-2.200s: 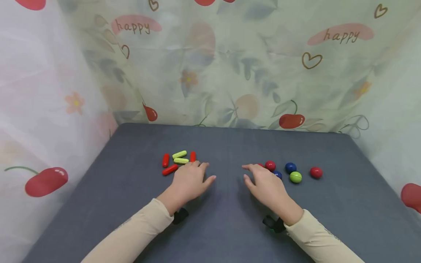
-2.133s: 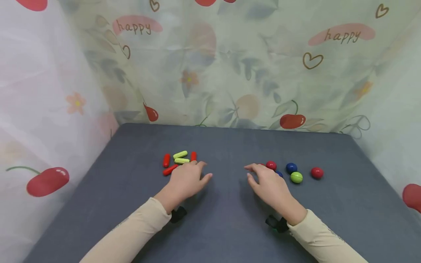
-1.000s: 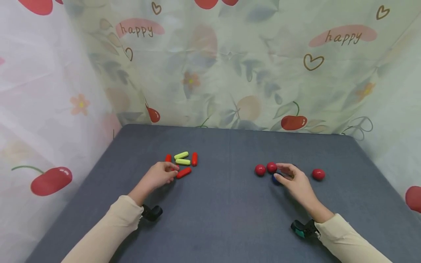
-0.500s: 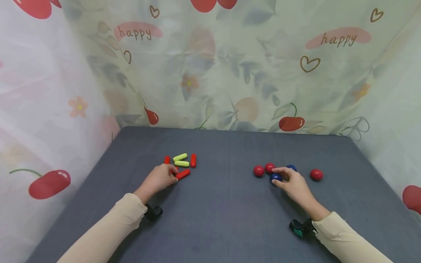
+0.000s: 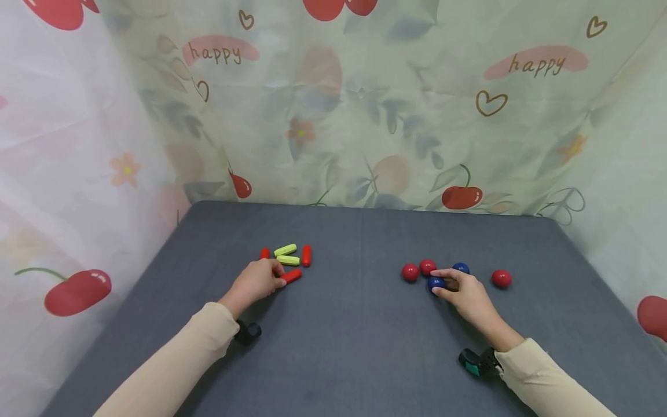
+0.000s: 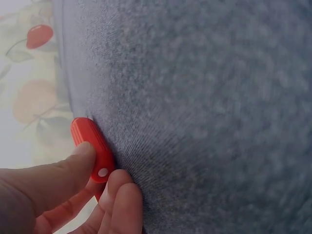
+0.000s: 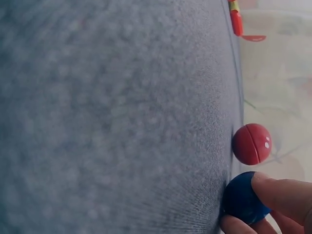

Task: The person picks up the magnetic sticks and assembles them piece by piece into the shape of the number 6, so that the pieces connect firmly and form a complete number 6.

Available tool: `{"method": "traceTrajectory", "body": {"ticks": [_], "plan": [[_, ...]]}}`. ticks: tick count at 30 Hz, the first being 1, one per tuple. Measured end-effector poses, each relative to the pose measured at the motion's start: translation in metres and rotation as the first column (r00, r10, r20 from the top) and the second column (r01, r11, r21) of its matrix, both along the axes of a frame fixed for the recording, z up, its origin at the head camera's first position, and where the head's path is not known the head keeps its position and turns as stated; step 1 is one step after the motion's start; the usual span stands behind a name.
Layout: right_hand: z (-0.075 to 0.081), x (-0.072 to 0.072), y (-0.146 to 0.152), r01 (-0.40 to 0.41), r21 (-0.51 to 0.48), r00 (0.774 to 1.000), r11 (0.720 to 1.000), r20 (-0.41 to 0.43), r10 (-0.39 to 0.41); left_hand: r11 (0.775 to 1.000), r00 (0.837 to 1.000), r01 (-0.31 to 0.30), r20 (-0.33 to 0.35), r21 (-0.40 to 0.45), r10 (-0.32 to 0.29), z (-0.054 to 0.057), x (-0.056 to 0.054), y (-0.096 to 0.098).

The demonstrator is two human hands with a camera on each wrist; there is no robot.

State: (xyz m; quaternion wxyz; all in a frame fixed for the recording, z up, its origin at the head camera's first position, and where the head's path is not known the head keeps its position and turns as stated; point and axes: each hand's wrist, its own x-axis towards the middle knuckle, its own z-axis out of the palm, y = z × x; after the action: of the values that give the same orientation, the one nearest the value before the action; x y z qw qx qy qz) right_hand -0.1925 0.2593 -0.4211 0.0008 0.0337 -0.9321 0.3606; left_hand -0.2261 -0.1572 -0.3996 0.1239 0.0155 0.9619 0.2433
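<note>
Head view: the left hand (image 5: 255, 282) holds a red stick (image 5: 293, 276) on the grey table (image 5: 354, 347), its thumb at the end nearest the person; in the left wrist view the grip is a narrow pinch of thumb and fingers, with a bit more red behind, mostly hidden. Just past that hand lie two yellow sticks (image 5: 285, 249), a second red stick (image 5: 307, 255) to their right and a third red stick (image 5: 264, 253) to their left, partly covered by the hand. The right hand (image 5: 471, 295) pinches a blue ball (image 5: 436, 284) between thumb and fingers, on the table. Two red balls (image 5: 410, 273) sit near it, another blue ball (image 5: 461, 267) beyond the hand, a lone red ball (image 5: 502, 278) to the right. A printed cloth (image 5: 359, 127) hangs behind
</note>
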Motion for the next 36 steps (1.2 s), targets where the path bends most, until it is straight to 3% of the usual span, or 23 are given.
{"method": "traceTrajectory", "body": {"ticks": [17,36], "plan": [[-0.0025,-0.0019,0.0051,-0.020,-0.017,1.000,1.000,-0.003,0.020,0.999,1.000,-0.023,0.004,-0.033,0.023,-0.0035,0.0007,0.0026],[0.0008,-0.0034,0.0052,-0.006,-0.030,0.998,1.000,0.056,0.007,1.000,1.000,-0.007,0.018,-0.011,0.008,0.0034,0.0000,0.0014]]}}
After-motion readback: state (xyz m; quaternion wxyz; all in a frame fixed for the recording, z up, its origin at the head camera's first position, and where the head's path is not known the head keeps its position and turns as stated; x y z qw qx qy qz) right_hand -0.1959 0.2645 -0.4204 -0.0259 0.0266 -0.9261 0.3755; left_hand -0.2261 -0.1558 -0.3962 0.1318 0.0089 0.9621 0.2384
